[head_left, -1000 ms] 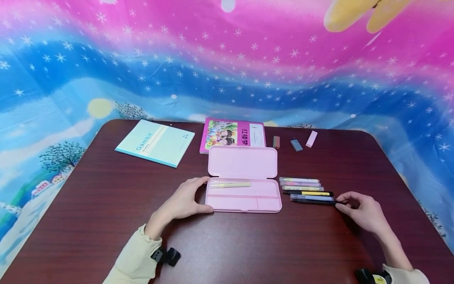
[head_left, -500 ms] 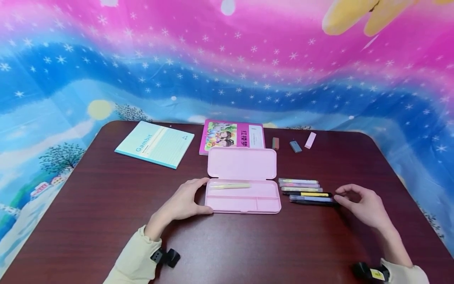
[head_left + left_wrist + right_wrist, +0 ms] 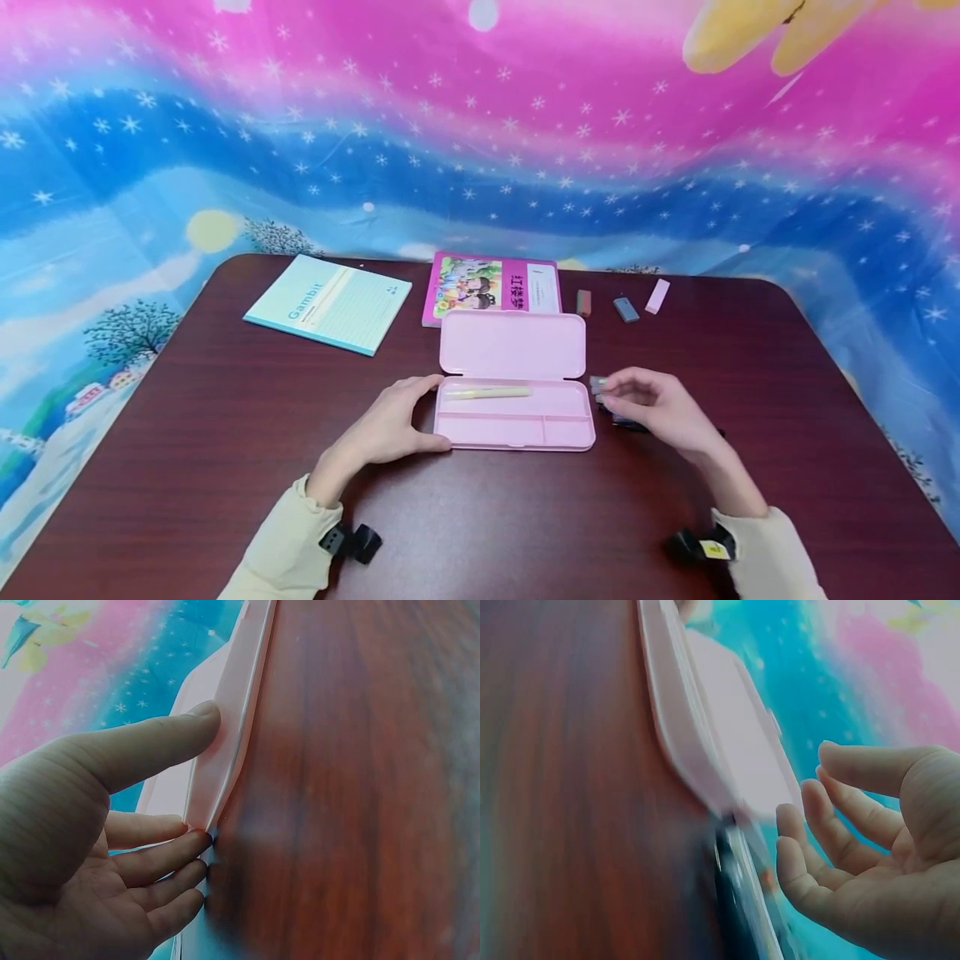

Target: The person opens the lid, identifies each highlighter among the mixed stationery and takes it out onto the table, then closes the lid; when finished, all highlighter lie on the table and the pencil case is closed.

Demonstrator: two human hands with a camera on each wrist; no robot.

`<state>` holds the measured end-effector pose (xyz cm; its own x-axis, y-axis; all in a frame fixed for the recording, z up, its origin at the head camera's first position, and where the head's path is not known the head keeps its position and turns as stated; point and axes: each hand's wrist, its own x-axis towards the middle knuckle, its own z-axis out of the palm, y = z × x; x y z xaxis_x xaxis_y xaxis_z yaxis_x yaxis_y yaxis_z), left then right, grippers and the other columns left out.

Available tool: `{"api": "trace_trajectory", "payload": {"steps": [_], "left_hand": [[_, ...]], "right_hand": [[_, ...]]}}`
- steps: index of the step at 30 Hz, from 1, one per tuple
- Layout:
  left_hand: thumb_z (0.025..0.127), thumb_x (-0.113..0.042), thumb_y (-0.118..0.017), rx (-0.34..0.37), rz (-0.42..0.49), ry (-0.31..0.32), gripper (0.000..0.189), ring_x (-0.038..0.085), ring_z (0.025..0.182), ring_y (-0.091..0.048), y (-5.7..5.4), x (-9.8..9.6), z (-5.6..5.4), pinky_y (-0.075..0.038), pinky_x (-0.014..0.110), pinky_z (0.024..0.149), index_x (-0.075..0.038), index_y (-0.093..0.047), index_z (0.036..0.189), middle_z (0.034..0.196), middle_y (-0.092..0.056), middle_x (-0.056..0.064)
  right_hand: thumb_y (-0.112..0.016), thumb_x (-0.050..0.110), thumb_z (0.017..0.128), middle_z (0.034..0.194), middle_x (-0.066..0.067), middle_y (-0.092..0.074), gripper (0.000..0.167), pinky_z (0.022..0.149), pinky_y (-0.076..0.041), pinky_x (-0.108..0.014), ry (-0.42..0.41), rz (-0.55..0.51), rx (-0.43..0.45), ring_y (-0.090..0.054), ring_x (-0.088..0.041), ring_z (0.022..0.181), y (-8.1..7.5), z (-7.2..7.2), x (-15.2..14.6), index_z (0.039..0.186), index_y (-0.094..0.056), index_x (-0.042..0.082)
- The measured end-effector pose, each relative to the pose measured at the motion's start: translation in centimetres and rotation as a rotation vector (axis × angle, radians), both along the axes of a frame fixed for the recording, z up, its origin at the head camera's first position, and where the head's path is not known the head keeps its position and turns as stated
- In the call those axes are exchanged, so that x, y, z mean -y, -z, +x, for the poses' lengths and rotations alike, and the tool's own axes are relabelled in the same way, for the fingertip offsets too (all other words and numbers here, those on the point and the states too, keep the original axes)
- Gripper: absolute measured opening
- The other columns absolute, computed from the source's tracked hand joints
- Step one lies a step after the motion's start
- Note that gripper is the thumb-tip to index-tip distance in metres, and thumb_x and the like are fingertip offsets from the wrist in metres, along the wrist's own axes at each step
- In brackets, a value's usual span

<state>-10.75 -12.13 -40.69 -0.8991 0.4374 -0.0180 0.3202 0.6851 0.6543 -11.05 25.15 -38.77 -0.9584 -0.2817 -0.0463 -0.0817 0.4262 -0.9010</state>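
Note:
A pink pencil case [image 3: 491, 428] lies on the table with its lid [image 3: 512, 344] folded back. Inside, a pale yellow marker [image 3: 491, 392] rests in the long rear compartment. My left hand [image 3: 386, 421] holds the case by its left end, thumb at the front corner and fingers behind; the left wrist view shows the thumb [image 3: 169, 746] on the case's side. Just right of the case, my right hand [image 3: 667, 408] hovers over the row of pens with loosely bent fingers and nothing between them. It hides most of the row; a black pen [image 3: 628, 425] shows at the near side.
Behind the case lies a pink picture-cover book [image 3: 468, 283], partly covered by the lid. A light green notebook [image 3: 330, 302] is at the back left. Toward the back right sit a red-green eraser [image 3: 584, 302], a blue eraser [image 3: 626, 309] and a pink eraser [image 3: 657, 296].
My right hand has left the right ends of the pens and moved left over the row, close to the case. My left hand stays on the case.

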Motion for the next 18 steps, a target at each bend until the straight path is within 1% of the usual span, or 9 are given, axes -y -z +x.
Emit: {"api": "trace_trajectory", "payload": {"steps": [4,7,11,16,18], "left_hand": [[0.071,-0.033,-0.084,-0.002,-0.005,0.001,0.084,0.035,0.127,-0.044,0.0,0.0,0.0,-0.032,0.053,0.105,0.002,-0.046,0.138,0.135,-0.053,0.017],[0.071,-0.032,-0.084,0.004,-0.001,0.001,0.084,0.035,0.127,-0.044,0.0,-0.1,0.1,-0.032,0.052,0.106,0.001,-0.046,0.138,0.135,-0.052,0.017],[0.071,-0.033,-0.083,0.008,-0.003,-0.003,0.084,0.035,0.127,-0.044,0.1,-0.2,0.0,-0.032,0.053,0.106,0.001,-0.046,0.138,0.135,-0.052,0.017],[0.072,-0.033,-0.083,0.007,-0.009,-0.006,0.084,0.035,0.127,-0.044,0.0,0.0,0.0,-0.032,0.053,0.105,0.002,-0.045,0.138,0.135,-0.052,0.018],[0.072,-0.033,-0.083,0.007,-0.008,-0.004,0.084,0.035,0.127,-0.043,0.0,0.0,0.0,-0.032,0.052,0.106,0.002,-0.045,0.138,0.136,-0.052,0.018]], "right_hand": [[-0.069,0.005,0.087,0.102,-0.022,-0.065,0.025,0.07,-0.054,-0.027,-0.02,-0.037,-0.008,-0.065,-0.018,0.086,0.4,-1.3,2.4,0.108,-0.062,-0.005],[-0.069,0.001,0.085,0.101,-0.021,-0.065,0.025,0.072,-0.053,-0.023,-0.024,-0.044,-0.025,-0.065,-0.021,0.087,0.6,-1.9,3.7,0.109,-0.062,-0.006],[-0.071,0.002,0.083,0.099,-0.016,-0.067,0.024,0.072,-0.053,-0.024,-0.06,0.009,-0.061,-0.065,-0.024,0.086,0.6,-2.4,5.1,0.106,-0.066,-0.004],[-0.071,0.003,0.083,0.094,-0.009,-0.07,0.019,0.075,-0.053,-0.028,-0.126,0.096,-0.123,-0.064,-0.02,0.084,0.4,-2.6,6.9,0.102,-0.069,0.0],[-0.07,0.004,0.085,0.094,-0.007,-0.07,0.017,0.078,-0.053,-0.031,-0.151,0.135,-0.151,-0.064,-0.018,0.086,0.4,-2.6,7.4,0.101,-0.07,0.001]]}}
